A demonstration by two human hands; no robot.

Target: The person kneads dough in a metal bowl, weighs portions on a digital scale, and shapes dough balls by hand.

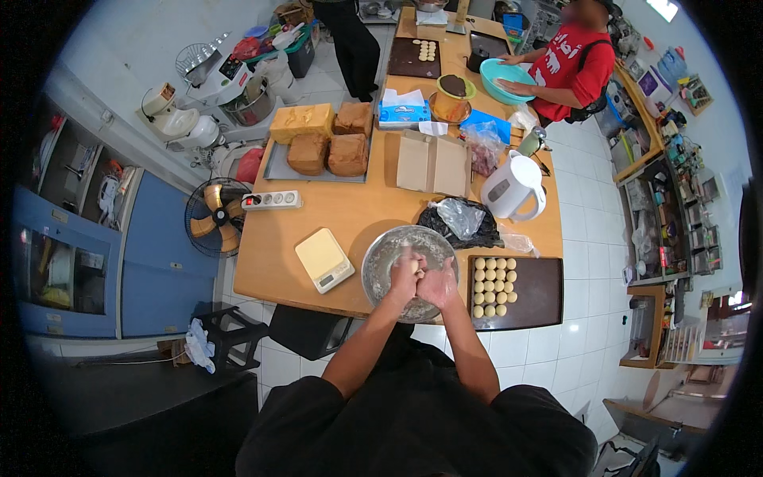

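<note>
I see both hands close together inside the rim of a metal mixing bowl (pixel 370 270). The left hand (pixel 404 277) curls around a pale dough lump (pixel 414 268), partly blurred; I can't tell whether the right hand (pixel 437 286), just beside it, grips anything. Dough balls (pixel 489 286) line a dark baking tray (pixel 542 292) rightward.

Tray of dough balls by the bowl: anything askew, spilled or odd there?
Nothing looks spilled around the bowl. The dough balls crowd the left side of the dark tray, leaving its right bare, a lopsided load, and the tray seems to reach the near edge of the table, possibly past it.
</note>
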